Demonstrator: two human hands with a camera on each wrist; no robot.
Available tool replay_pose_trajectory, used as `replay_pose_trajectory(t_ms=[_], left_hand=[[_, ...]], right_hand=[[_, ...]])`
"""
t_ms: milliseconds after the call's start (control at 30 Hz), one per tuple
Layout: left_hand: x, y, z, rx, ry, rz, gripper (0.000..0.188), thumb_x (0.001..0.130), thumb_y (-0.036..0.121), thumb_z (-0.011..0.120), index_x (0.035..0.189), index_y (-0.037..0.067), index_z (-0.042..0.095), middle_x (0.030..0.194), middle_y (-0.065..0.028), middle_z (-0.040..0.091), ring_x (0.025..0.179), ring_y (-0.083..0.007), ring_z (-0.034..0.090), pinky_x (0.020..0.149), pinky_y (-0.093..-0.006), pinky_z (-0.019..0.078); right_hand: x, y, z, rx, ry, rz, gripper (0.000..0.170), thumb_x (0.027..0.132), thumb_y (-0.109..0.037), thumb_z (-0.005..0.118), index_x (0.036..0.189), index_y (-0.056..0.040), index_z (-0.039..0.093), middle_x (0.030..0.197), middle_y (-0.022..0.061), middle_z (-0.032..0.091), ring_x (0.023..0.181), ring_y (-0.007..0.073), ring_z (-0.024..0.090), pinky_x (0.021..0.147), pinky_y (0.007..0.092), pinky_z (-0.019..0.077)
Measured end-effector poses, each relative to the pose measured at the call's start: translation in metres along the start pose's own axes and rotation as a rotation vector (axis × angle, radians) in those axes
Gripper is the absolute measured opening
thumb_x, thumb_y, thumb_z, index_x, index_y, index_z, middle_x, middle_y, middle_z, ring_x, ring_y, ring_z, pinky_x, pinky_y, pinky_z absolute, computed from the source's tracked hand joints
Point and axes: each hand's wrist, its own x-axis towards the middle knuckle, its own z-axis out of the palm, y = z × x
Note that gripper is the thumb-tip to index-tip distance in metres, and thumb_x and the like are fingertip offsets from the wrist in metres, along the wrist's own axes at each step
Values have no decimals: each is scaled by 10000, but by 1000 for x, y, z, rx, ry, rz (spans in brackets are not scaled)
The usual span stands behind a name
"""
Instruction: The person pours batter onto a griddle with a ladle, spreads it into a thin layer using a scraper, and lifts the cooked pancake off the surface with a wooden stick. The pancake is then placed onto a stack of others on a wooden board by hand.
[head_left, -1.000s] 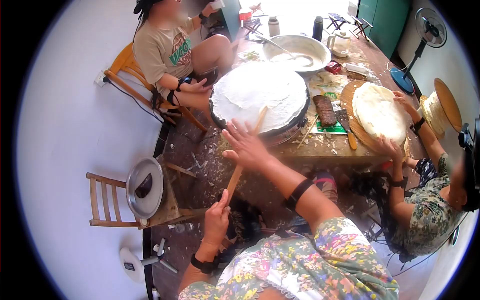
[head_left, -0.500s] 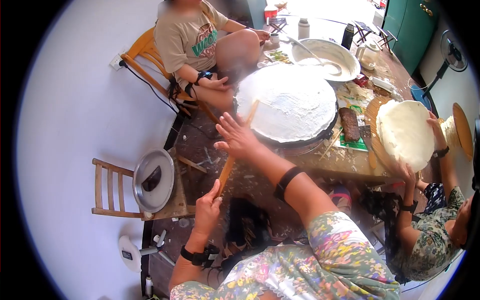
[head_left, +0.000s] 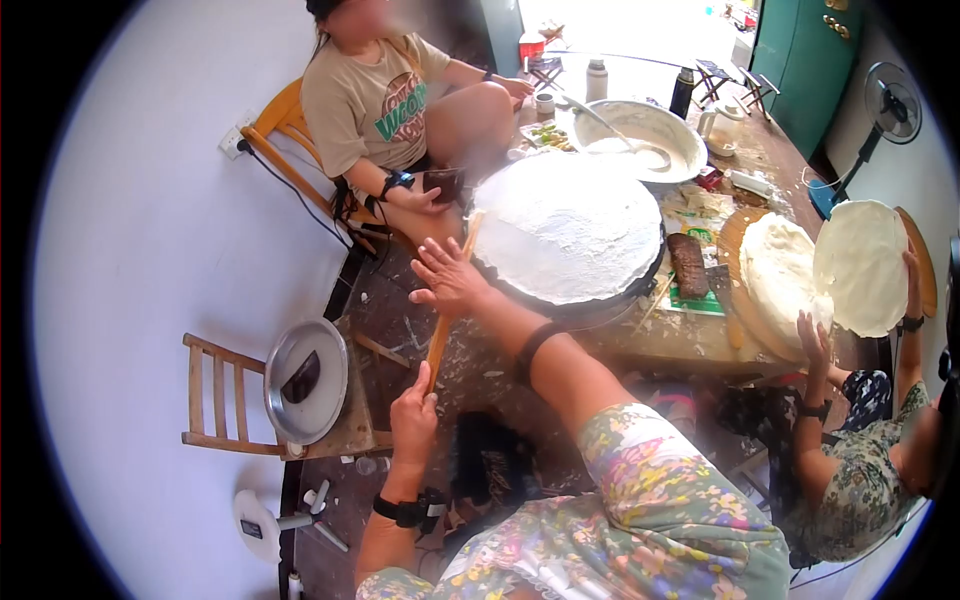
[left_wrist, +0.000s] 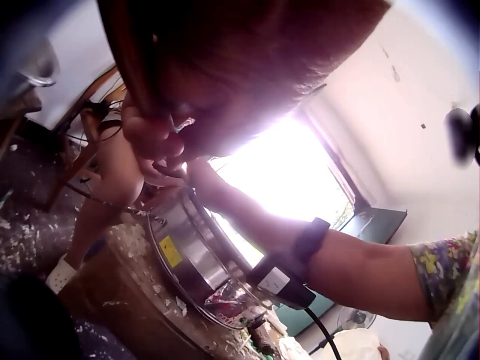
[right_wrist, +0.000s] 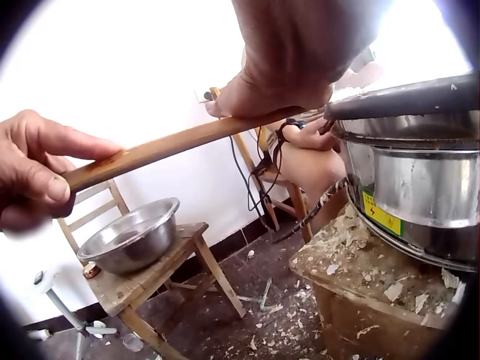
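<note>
My left hand (head_left: 414, 412) grips the lower end of a long wooden stick (head_left: 437, 345); in the right wrist view the fingers of that left hand (right_wrist: 45, 165) wrap its end. With fingers spread, my right hand (head_left: 450, 279) lies with its palm on the upper part of the stick. The stick's far end touches the left edge of the white batter sheet (head_left: 570, 225) on a round griddle. In the right wrist view the griddle's metal side (right_wrist: 427, 184) shows at the right, beside my right hand (right_wrist: 289, 52).
A seated person (head_left: 370, 110) is left of the griddle; another at the right lifts a thin round sheet (head_left: 865, 268) beside a stack (head_left: 780, 275) on a board. Behind the griddle stands a batter basin (head_left: 690, 165) with a ladle. A metal basin (head_left: 335, 405) rests on a stool.
The stick's far end has moved left along the griddle's edge, both hands moving with it. The person at the right has lifted a sheet off the stack. The head view has shifted.
</note>
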Motion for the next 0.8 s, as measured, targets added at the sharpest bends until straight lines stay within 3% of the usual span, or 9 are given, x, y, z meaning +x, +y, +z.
replay_pose_trajectory(t_ms=[100, 233, 333, 433, 567, 800], left_hand=[[-17, 0, 11, 42, 86, 47, 547, 801, -6, 587, 1339, 63, 517, 812, -233, 594, 743, -395, 586, 688, -447, 462], [-52, 24, 0, 143, 64, -152, 553, 797, -40, 574, 1340, 47, 513, 985, -247, 634, 884, -413, 613, 778, -422, 495], [-79, 19, 3, 127, 224, 39, 512, 834, -13, 565, 1340, 26, 498, 910, -233, 608, 808, -397, 608, 704, -441, 483], [-93, 32, 11, 125, 191, 127, 478, 845, -1, 567, 1318, 15, 500, 921, -238, 606, 817, -408, 605, 705, -442, 487], [-96, 60, 21, 37, 13, 204, 443, 866, 35, 574, 1302, 20, 504, 928, -216, 602, 818, -409, 600, 677, -438, 489], [-89, 81, 42, 32, -153, 264, 438, 883, 71, 581, 1312, 30, 505, 928, -186, 601, 794, -388, 606, 658, -427, 492]], right_hand=[[-8, -8, 1, 1, 33, -33, 769, 938, -637, 268, 1469, -84, 328, 1552, 146, 239, 1471, 281, 66, 1179, 478, 6], [-20, -34, 1, 118, 98, -114, 778, 931, -634, 292, 1481, -84, 301, 1564, 149, 200, 1473, 280, 47, 1180, 469, -4], [-45, -53, -21, 107, 223, -104, 772, 929, -628, 314, 1479, -86, 306, 1565, 148, 197, 1474, 275, 45, 1182, 461, -5], [-90, -47, -51, 57, 303, 4, 771, 929, -628, 320, 1488, -97, 287, 1572, 142, 172, 1474, 264, 29, 1185, 438, -19], [-152, -17, -71, -24, 207, 233, 748, 948, -600, 289, 1512, -115, 211, 1584, 128, 115, 1475, 253, -2, 1183, 449, -23], [-206, 16, -73, -25, 285, 323, 707, 944, -530, 393, 1468, -63, 315, 1544, 188, 224, 1457, 325, 115, 1167, 499, 57]])
